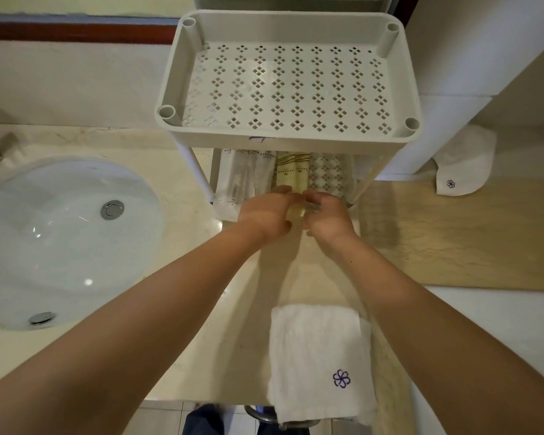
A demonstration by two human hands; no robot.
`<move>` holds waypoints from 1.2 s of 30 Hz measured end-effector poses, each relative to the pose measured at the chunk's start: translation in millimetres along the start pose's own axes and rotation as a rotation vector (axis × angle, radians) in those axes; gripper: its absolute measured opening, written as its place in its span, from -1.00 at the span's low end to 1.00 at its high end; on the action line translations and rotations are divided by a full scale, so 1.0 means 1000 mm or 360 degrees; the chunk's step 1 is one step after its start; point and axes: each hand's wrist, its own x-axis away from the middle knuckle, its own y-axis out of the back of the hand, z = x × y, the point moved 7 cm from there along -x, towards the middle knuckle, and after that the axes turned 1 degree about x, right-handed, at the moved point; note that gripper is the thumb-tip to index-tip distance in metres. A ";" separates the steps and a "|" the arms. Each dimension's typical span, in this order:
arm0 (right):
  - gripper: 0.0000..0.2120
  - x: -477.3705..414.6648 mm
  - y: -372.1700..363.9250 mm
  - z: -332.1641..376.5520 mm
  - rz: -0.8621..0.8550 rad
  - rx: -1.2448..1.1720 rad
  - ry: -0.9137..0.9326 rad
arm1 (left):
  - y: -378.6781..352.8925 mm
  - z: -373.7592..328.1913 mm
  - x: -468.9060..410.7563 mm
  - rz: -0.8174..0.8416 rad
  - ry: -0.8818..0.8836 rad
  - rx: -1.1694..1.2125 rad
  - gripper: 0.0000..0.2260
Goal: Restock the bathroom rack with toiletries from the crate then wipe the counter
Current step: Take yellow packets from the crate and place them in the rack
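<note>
A white plastic rack (288, 133) stands on the marble counter (220, 309); its perforated top shelf holds nothing. On the lower shelf lie white sachets (236, 177) at the left and yellow sachets (292, 171) in the middle. Both hands reach into the front of that lower shelf. My left hand (264, 215) lies with its fingers on the yellow sachets. My right hand (325, 215) has curled fingers that pinch a small clear item next to them. A folded white towel (318, 362) with a purple flower mark hangs over the counter's front edge.
A white basin (60, 240) with a chrome drain is set into the counter at the left, with a tap partly seen at the far left edge. A second white towel (465, 164) lies at the right by a wall corner. No crate shows.
</note>
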 end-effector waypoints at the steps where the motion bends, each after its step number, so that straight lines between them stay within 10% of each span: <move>1: -0.43 -0.001 -0.002 0.000 0.0030 0.0001 -0.0007 | 0.000 0.000 0.000 -0.0004 -0.0004 -0.0053 -0.45; 10: -0.46 0.004 -0.006 0.000 0.0113 -0.0001 0.0010 | 0.005 0.005 -0.001 -0.0060 0.0092 -0.0231 -0.50; 36: -0.80 0.149 -0.116 0.108 0.0499 0.0116 0.0414 | 0.014 0.125 0.234 -0.0864 0.0858 0.1782 -0.76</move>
